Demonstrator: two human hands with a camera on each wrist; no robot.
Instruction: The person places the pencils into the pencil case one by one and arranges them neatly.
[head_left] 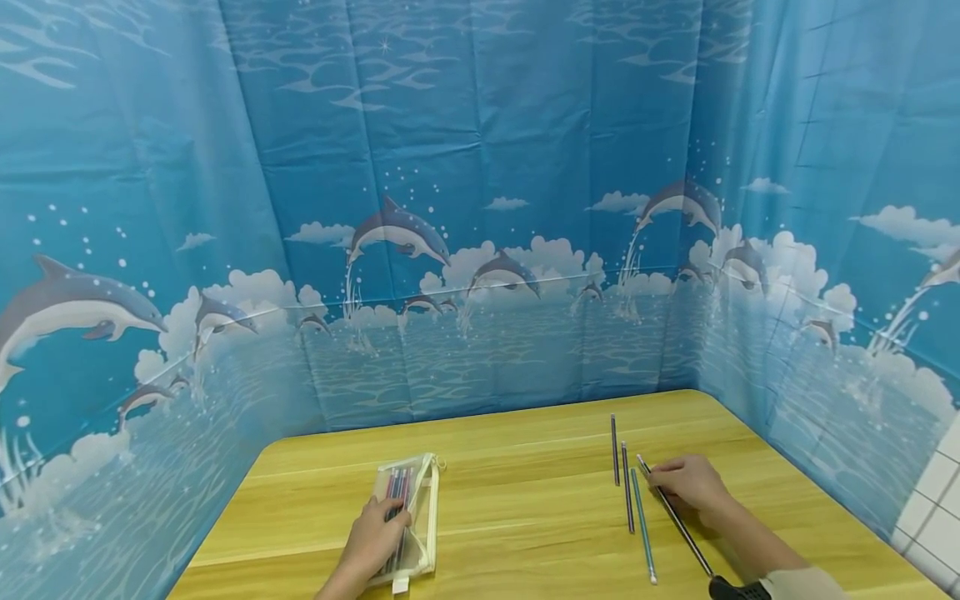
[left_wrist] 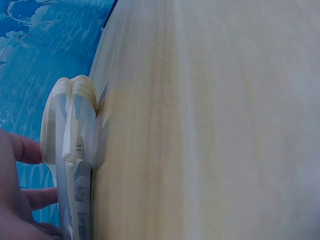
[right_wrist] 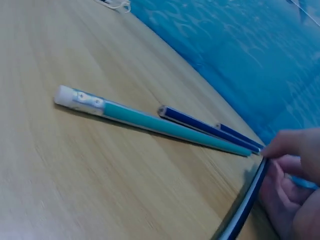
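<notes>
A translucent pencil case [head_left: 426, 521] with cream zipper trim lies on the left part of the table, several pencils [head_left: 400, 482] showing in it. My left hand [head_left: 375, 533] grips it from the near left side, fingers bent over the pencils. In the left wrist view, two fingertips touch the case [left_wrist: 75, 145] beside its zipper edge. At the right, my right hand [head_left: 693, 483] pinches a dark pencil [head_left: 681, 527] near its far, white-tipped end. Left of that hand lie a teal pencil [head_left: 642, 525] with a white eraser and two dark purple pencils [head_left: 627, 487].
The yellow wood-grain table [head_left: 517, 500] has rounded far corners. A blue dolphin-print curtain [head_left: 510, 350] stands behind it and along both sides. White tiles [head_left: 933, 500] show at the lower right.
</notes>
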